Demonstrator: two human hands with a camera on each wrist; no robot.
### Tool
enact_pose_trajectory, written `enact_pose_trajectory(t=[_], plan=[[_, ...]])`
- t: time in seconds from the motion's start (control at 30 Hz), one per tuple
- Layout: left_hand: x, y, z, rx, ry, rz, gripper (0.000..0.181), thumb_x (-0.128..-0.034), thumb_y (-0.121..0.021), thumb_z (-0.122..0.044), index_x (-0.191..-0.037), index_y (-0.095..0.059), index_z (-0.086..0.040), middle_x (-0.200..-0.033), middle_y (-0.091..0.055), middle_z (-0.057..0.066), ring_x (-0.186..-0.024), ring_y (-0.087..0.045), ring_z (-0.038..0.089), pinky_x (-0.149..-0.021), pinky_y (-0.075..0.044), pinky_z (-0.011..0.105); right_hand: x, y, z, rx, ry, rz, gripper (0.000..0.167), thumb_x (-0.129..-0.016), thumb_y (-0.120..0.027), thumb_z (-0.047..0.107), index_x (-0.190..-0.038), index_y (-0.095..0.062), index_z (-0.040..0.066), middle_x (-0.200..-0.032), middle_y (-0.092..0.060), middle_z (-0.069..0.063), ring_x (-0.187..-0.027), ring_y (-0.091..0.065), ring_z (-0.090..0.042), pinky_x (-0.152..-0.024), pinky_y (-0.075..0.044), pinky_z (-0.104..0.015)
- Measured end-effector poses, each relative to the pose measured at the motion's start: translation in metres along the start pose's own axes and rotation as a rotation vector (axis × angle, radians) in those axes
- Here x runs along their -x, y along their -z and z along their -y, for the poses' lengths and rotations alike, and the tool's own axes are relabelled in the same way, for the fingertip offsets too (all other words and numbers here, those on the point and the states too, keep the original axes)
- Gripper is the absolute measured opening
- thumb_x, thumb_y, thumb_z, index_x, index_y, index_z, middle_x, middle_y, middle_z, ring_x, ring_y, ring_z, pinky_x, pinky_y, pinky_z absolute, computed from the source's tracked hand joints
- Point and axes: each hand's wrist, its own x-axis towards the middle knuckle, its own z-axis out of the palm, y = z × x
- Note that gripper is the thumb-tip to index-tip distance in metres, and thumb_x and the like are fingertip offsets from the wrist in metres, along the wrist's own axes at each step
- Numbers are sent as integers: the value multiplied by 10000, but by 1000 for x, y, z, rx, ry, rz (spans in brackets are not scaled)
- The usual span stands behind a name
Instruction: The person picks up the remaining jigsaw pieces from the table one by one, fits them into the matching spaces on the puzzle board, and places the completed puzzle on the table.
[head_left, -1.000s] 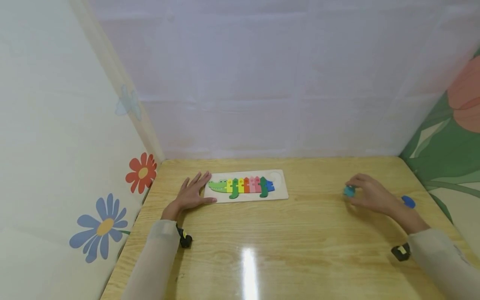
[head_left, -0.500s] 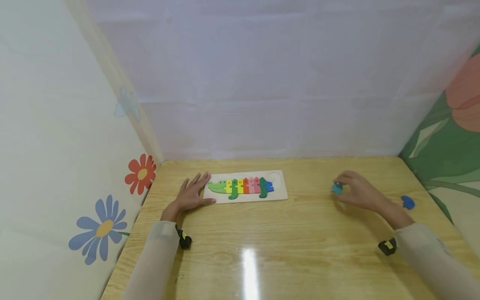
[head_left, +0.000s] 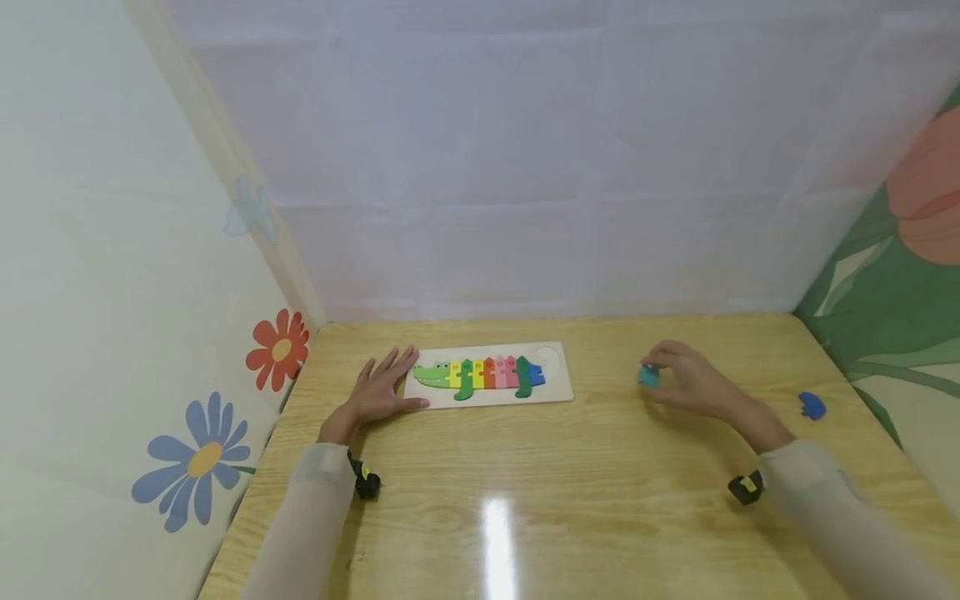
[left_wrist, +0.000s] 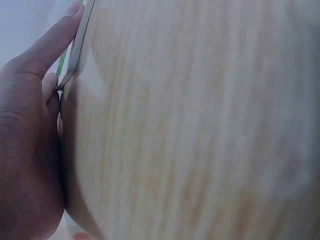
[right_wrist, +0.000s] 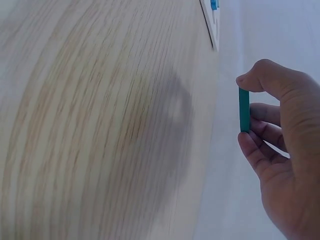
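A pale puzzle board (head_left: 558,390) lies on the table, with a crocodile puzzle (head_left: 480,375) of coloured pieces set in it. A round outline at its upper right holds no piece. My left hand (head_left: 378,392) rests at the board's left end with fingers spread, its thumb along the lower edge; the left wrist view shows the thumb against the board's edge (left_wrist: 80,47). To the right of the board, my right hand (head_left: 693,383) pinches a teal puzzle piece (head_left: 648,376) above the table. In the right wrist view that piece (right_wrist: 244,110) stands edge-on between thumb and fingers.
A dark blue puzzle piece (head_left: 812,406) lies on the wooden table (head_left: 585,500) at the right. A pale cloth wall (head_left: 480,167) rises behind the table. Side panels with printed flowers (head_left: 204,458) stand at left and right.
My right hand has moved left with the teal puzzle piece, nearer the board, leaving the dark blue piece fully in sight. The left hand has stayed at the board's left end.
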Motion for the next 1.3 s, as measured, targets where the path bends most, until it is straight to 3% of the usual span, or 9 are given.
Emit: enact_pose_trajectory(t=[0.37, 1.07, 1.3], plan=[[0, -1, 0, -16, 8, 9, 1085, -917, -725, -624, -1708, -181, -117, -1781, -129, 96, -1643, -41, 376, -1269, 44, 650, -18, -22, 8, -43, -27, 32, 410, -813, -845, 40, -1193, -742, -75, -1126, -697, -148, -1050, -657, -335, -919, -575, -546], [1, 2, 4, -6, 8, -13, 1081, -917, -765, -572, -1703, -195, -96, -1778, -144, 108, -1640, -52, 389, -1261, 44, 664, -49, -48, 20, -21, 59, -28, 399, -774, -834, 80, -1128, -754, -85, -1064, -710, -167, -1004, -662, -350, -925, -570, -545], [0, 0, 1, 3, -5, -13, 1075, -918, -753, -581, -1707, -190, -116, -1780, -138, 93, -1643, -46, 373, -1269, 53, 647, -56, -58, 19, -2, 54, 5, 380, -795, -840, 77, -1133, -755, -74, -1079, -715, -170, -1029, -660, -347, -965, -560, -530]])
